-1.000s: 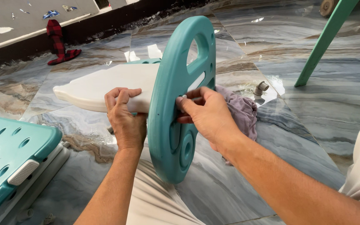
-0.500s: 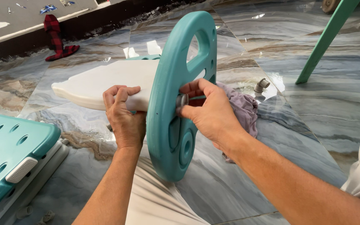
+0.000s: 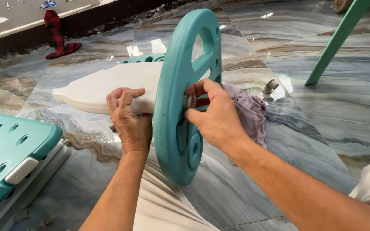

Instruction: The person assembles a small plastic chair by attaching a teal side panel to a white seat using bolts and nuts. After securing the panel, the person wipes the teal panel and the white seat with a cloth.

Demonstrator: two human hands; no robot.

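A teal plastic oval panel (image 3: 180,77) with cut-out holes stands on edge on the marble floor. A white plastic board (image 3: 103,85) lies flat and butts against the panel's left face. My left hand (image 3: 129,122) grips the near end of the white board, beside the panel. My right hand (image 3: 213,115) is at the panel's right face, fingers pinched on a small grey fastener (image 3: 189,102) set in the panel. A red tool or part under my right fingers is mostly hidden.
A teal perforated seat piece (image 3: 9,145) with a white latch lies at the left. A purple-grey rag (image 3: 251,115) and a grey pipe fitting (image 3: 270,87) sit behind the panel. A green slanted leg (image 3: 337,38) stands at the right. Red plaid cloth (image 3: 58,38) lies far left.
The panel has stayed upright and both hands hold the same places. My right fingers have shifted slightly on the grey fastener.
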